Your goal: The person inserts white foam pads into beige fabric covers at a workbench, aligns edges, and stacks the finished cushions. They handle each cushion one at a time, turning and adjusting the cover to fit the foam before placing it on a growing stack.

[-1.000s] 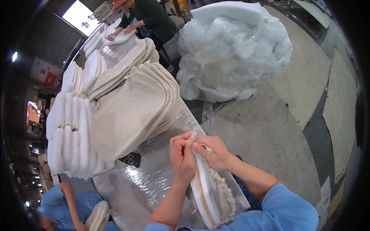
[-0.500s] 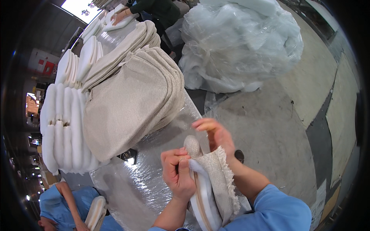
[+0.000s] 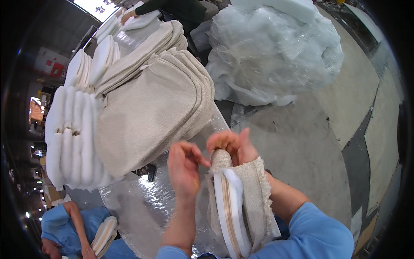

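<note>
A beige fabric cover (image 3: pixel 254 198) with a white foam pad (image 3: pixel 236 203) inside it stands on edge in front of me, its zipper edge toward me. My right hand (image 3: pixel 230 144) grips the cover's top corner. My left hand (image 3: pixel 183 166) pinches at the same corner, fingers curled at the zipper end. The lower part of the cover rests against my right forearm in a blue sleeve.
A plastic-covered table (image 3: pixel 142 203) holds a leaning stack of beige covers (image 3: pixel 151 108) and rows of white foam pads (image 3: pixel 69 134). A big plastic bag of foam (image 3: pixel 276 52) sits on the floor. One person in blue (image 3: pixel 73 228) stands lower left; another works at the far end (image 3: pixel 172 6).
The cover has risen and turned more upright. My right hand moved onto its top corner, and my left hand shifted up to meet it there.
</note>
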`<state>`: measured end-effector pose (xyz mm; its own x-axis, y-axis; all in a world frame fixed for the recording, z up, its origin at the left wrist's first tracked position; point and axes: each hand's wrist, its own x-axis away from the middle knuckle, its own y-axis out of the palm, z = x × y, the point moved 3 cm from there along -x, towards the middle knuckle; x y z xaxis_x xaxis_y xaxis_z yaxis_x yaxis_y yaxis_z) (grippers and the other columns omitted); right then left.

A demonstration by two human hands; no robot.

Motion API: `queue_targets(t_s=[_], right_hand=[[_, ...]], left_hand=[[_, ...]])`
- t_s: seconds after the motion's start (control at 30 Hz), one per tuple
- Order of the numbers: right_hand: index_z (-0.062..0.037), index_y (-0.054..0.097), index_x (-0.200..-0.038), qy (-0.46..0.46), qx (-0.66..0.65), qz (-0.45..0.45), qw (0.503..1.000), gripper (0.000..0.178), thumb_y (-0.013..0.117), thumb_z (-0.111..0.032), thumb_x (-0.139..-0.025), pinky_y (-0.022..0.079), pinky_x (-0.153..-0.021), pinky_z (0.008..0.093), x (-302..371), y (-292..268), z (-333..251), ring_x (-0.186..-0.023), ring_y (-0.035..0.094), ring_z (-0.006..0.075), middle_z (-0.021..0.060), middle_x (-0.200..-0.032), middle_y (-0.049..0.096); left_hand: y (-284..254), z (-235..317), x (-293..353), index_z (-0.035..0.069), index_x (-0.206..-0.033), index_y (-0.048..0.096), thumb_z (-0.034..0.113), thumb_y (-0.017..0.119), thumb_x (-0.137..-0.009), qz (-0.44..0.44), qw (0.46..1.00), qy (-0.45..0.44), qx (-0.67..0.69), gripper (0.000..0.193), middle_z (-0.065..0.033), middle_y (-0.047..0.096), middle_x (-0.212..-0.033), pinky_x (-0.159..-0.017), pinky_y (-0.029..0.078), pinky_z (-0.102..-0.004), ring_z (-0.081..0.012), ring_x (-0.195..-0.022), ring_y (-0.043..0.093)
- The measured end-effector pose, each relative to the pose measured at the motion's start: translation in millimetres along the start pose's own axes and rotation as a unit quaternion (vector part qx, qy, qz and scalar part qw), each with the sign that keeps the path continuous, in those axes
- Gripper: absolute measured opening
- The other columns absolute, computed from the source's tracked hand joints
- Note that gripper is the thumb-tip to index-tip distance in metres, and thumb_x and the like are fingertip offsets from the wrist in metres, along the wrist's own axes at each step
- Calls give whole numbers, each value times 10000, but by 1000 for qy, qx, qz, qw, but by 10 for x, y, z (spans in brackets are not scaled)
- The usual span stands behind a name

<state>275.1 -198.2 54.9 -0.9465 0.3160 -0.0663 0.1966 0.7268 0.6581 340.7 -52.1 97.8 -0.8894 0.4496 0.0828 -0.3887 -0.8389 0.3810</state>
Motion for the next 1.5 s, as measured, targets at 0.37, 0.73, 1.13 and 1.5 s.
queue_targets(t_s=[0.37,0.73,1.13,1.5], right_hand=[[-145,133,-1744,-66,136,192,970,1093,213,-909,-967,299,-1205,439,-191,226,-19,-1363,453,234,105,-1606,399],[16,127,-1703,-145,510,-39,847,1050,397,-755,-1044,171,-1287,572,-237,488,-153,-1603,169,523,362,-1719,122],[-48,248,-1652,-6,-16,-10,1000,935,748,-445,-969,255,-1295,466,890,358,-192,-1608,262,304,156,-1712,266],[-64,699,-1127,45,341,-29,939,352,545,-381,-1122,545,-706,411,519,453,-517,-770,725,340,160,-864,704]], left_hand=[[554,-210,-549,45,-1360,597,389,358,-1171,-120,974,-37,-188,460,-65,669,-1218,-1005,436,-326,-160,-1144,592],[206,-552,-265,17,-1527,470,461,298,-1175,-40,997,38,-59,592,-110,545,-1422,-1140,385,-386,-219,-1311,514],[-37,-24,330,-68,-1510,490,341,524,-1015,-159,968,58,-184,643,-224,564,-1533,-1243,347,-418,-285,-1448,511],[-32,78,334,-8,-1256,719,71,618,-1030,-166,955,79,-232,260,-188,547,-1542,-1180,396,-388,-256,-1414,522]])
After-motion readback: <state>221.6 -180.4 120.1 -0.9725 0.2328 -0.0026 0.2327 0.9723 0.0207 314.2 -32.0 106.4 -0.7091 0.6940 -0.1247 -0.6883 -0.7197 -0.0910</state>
